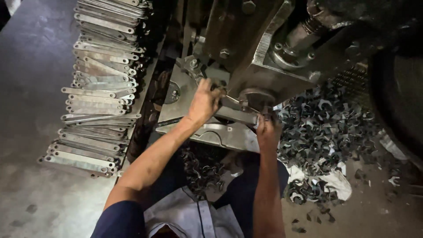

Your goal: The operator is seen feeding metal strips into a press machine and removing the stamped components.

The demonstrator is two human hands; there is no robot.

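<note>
A flat metal strip (235, 114) lies across the bed of a heavy press machine (260, 53), under its round punch head. My left hand (203, 100) grips the strip's left end, close to the machine's bolted bracket. At the strip's right end, just below the punch, my right hand (267, 128) pinches it. Both forearms reach up from the bottom of the view.
A long row of stacked flat metal strips (99, 83) lies on the concrete floor at the left. A heap of small dark metal offcuts (324, 132) covers the floor at the right, with white sacking (339, 183) beneath. More offcuts (200, 169) lie under the bed plate (220, 134).
</note>
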